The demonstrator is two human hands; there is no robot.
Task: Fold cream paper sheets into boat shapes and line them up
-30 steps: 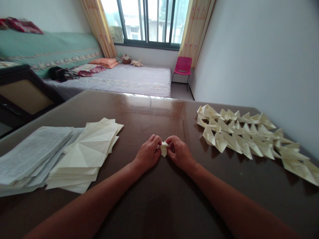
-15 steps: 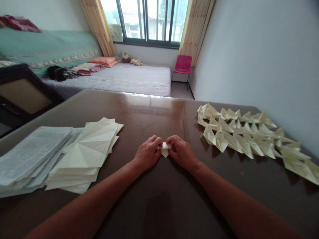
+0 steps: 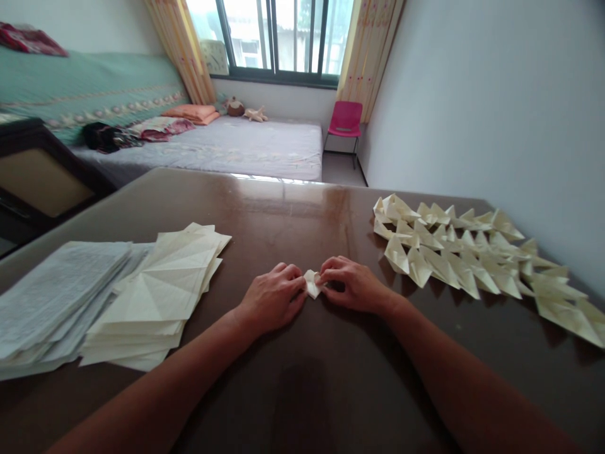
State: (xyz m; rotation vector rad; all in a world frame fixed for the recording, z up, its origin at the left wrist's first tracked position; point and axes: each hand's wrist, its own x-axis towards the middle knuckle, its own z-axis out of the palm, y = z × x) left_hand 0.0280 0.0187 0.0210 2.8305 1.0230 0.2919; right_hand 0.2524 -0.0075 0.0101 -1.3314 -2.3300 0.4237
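Both my hands meet at the middle of a dark brown table [image 3: 293,391]. Between them is a small folded piece of cream paper [image 3: 311,283], mostly hidden by fingers. My left hand [image 3: 271,299] has its fingers curled and pinches the paper's left side. My right hand [image 3: 352,285] pinches its right side with thumb and fingertips. To the left lies a stack of creased cream sheets [image 3: 161,293]. On the right, several finished folded paper shapes [image 3: 467,258] lie in rows.
A pile of printed white sheets [image 3: 51,302] lies at the far left, partly under the creased stack. Behind the table are a bed [image 3: 246,145], a pink chair [image 3: 345,123] and a window. A white wall runs along the table's right side.
My hands have lowered the small paper toward the table and shifted slightly; the right hand has spread sideways. The view has tilted a little. The stacks have not moved.
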